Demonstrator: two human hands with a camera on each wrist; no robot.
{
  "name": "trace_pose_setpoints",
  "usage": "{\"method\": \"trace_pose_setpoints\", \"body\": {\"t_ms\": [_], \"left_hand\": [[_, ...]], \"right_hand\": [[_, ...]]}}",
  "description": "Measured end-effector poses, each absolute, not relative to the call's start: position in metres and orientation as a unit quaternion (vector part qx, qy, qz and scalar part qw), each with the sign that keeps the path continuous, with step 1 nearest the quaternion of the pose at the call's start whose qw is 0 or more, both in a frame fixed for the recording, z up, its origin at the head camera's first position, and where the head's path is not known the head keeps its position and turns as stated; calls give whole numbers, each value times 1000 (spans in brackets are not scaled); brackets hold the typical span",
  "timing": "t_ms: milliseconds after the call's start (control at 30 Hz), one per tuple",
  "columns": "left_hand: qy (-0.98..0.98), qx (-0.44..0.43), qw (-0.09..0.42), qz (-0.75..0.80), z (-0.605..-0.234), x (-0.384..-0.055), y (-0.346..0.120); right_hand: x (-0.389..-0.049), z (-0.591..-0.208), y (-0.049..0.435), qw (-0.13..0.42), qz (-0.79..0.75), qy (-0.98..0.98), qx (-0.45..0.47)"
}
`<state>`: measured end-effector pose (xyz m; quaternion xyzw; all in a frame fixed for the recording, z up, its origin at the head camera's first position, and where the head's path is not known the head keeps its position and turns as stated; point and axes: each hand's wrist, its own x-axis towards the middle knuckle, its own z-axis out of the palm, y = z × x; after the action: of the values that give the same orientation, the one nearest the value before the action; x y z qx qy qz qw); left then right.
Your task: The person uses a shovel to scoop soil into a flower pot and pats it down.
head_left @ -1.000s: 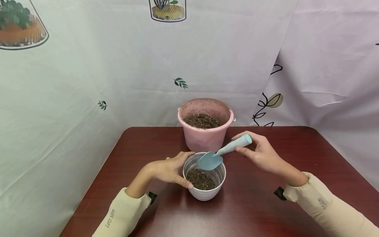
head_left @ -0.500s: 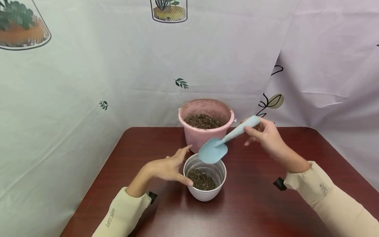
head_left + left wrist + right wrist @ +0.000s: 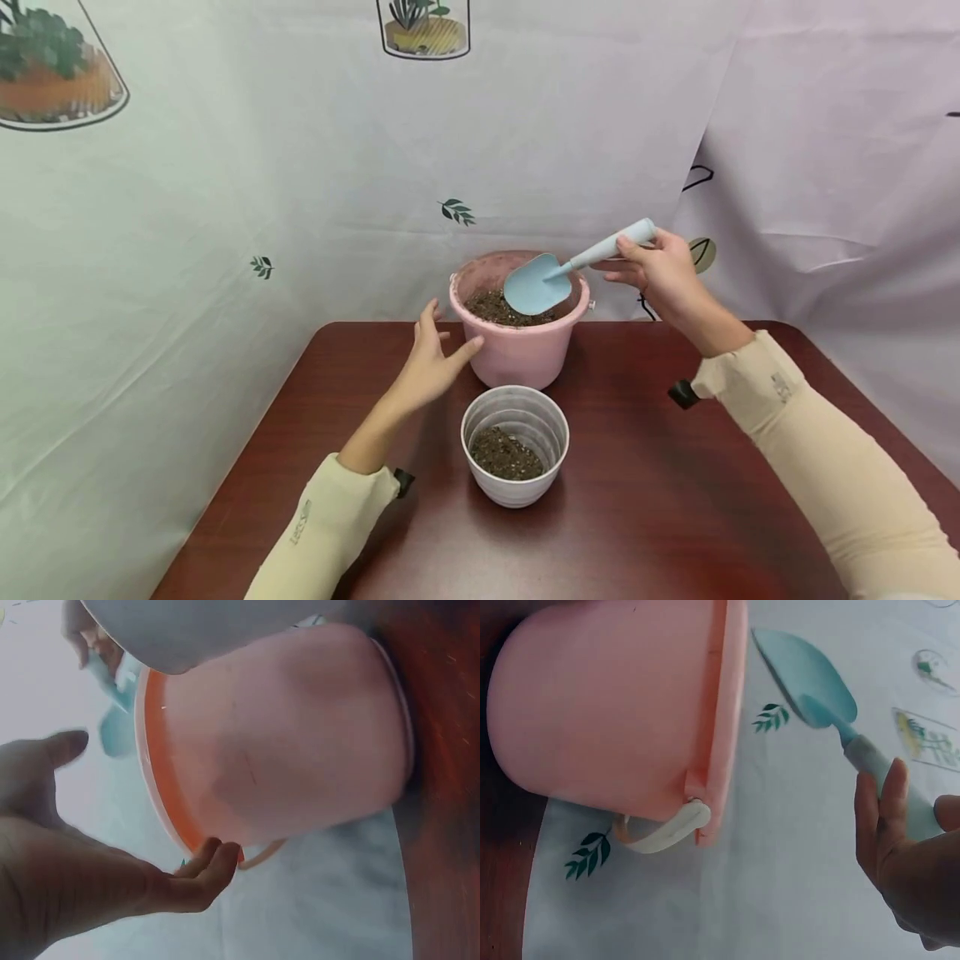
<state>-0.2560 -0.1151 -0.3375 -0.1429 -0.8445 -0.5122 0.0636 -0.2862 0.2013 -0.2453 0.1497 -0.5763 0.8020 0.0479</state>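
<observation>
My right hand [image 3: 666, 273] grips a light blue trowel [image 3: 537, 286] by its handle, thumb on top. The blade hangs over the mouth of a pink bucket [image 3: 521, 357] with dark soil [image 3: 491, 308] inside. In the right wrist view the blade of the trowel [image 3: 810, 675] stands off from the bucket's rim. Beside the bucket's left side is my left hand [image 3: 427, 367], fingers spread and holding nothing. Its fingertips [image 3: 217, 859] are right at the rim in the left wrist view. In front of the bucket stands a white ribbed pot [image 3: 514, 493], with soil at its bottom.
A dark red-brown wooden table [image 3: 645, 492] bears the bucket and pot. A pale cloth [image 3: 352, 167] printed with plants hangs behind and at the sides. The bucket's handle [image 3: 667, 831] hangs down at its side.
The trowel in my right hand has risen from over the white pot to over the pink bucket. My left hand has left the pot's rim and moved forward to the bucket's left side.
</observation>
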Motion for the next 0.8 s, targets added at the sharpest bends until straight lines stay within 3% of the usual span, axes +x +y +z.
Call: {"method": "trace_pose_setpoints", "body": {"t_ms": [333, 800], "left_hand": [[-800, -96, 67, -588, -340, -280, -89], [-797, -103, 78, -590, -345, -287, -86]], "right_hand": [[-339, -254, 165, 95, 742, -656, 99], [-376, -269, 123, 75, 654, -737, 153]]}}
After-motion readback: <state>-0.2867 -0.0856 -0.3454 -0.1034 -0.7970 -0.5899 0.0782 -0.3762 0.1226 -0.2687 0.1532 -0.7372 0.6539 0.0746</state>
